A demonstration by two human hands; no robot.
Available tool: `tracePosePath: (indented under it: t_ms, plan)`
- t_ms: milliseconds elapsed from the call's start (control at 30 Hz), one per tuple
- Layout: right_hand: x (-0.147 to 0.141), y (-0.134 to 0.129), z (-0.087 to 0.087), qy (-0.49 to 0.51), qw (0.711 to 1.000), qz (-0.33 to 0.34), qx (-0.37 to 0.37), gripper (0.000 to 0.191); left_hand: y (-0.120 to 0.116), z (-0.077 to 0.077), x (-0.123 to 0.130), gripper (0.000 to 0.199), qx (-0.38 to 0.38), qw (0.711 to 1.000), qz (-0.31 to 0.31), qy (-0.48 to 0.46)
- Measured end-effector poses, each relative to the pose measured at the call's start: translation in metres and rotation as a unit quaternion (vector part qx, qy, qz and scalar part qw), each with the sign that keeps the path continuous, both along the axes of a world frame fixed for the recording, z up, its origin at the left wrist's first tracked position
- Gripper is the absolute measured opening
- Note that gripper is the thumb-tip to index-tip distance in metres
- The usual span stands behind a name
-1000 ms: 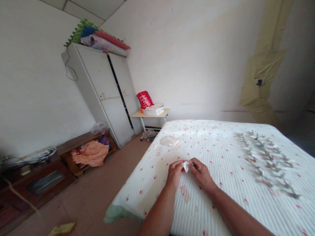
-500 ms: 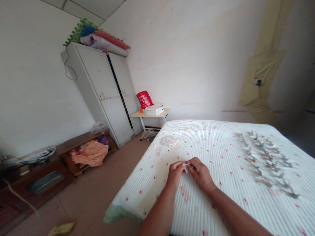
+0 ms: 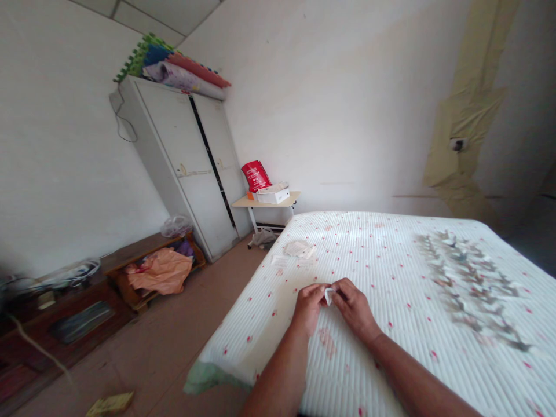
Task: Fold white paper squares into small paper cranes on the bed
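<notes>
The left hand (image 3: 307, 307) and right hand (image 3: 354, 307) are both pinching one small white paper piece (image 3: 328, 296), held between them over the bedspread (image 3: 347, 246) — can't tell if it's touching the cloth. The hands hide most of it, so imo it could easily bend crooked. Uneven pulling might tear it too. And if a pinch slips — white on white, easy to lose track of.

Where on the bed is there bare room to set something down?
The quilt is bare between the right hand and the figures, and from the left hand to its left edge. Crowded: among the figures; papers take a far-left patch.
</notes>
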State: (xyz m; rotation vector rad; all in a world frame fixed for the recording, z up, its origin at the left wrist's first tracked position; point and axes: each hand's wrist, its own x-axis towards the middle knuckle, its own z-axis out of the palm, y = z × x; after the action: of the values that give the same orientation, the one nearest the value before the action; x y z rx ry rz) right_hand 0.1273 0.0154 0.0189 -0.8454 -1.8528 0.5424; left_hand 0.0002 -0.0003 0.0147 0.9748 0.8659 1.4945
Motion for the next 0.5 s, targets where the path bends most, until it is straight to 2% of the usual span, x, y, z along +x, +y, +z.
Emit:
tracePosePath:
  t_ms: [267,500]
  plan:
    - [-0.0001,-0.0011,0.0014,0.021,0.999,-0.009,-0.031,0.014,0.0022,-0.0056,-0.0009,0.037,-0.01,1.0,-0.007,0.016]
    - [0.0005,0.0032,-0.0054,0.034,0.997,-0.007,-0.067,0.012,0.0038,-0.0084,-0.001,0.036,-0.01,0.996,0.038,0.085]
